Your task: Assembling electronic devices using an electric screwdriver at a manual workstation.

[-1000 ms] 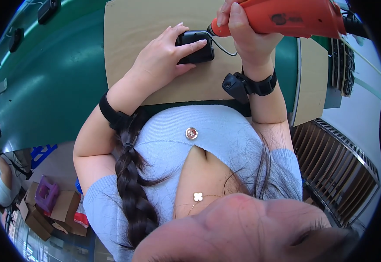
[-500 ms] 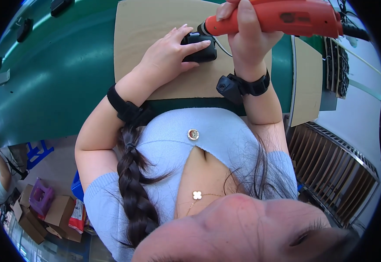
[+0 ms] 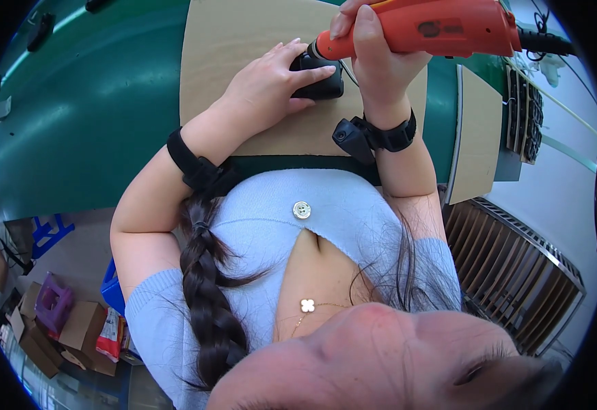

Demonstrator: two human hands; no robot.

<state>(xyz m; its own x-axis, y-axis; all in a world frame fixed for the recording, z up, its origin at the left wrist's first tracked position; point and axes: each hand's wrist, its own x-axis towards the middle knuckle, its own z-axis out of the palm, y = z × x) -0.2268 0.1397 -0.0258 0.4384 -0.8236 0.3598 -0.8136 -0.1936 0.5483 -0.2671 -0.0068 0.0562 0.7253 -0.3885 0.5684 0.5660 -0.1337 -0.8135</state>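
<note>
A small black casing (image 3: pixel 323 87) with a pale cable lies on a sheet of brown cardboard (image 3: pixel 243 41). My left hand (image 3: pixel 274 75) grips it, fingers along its far and left sides and the thumb at its near side. In my right hand (image 3: pixel 380 55) is a red electric screwdriver (image 3: pixel 442 27), held tilted with its dark nose down at the casing's far left corner. My left fingertips are close beside that nose. The bit's very tip is hidden, so I cannot tell whether it sits in a screw.
Under the cardboard is a green tabletop (image 3: pixel 93 130). To the right stand a cardboard panel (image 3: pixel 477 130), a stack of dark trays (image 3: pixel 524 113) and a slatted metal rack (image 3: pixel 510 266). Opened cartons (image 3: pixel 86 335) and a purple plastic stool (image 3: pixel 53 304) are on the floor at lower left.
The red screwdriver and my right hand have shifted slightly left and up in the picture. My left hand still grips the casing, which appears a little further right.
</note>
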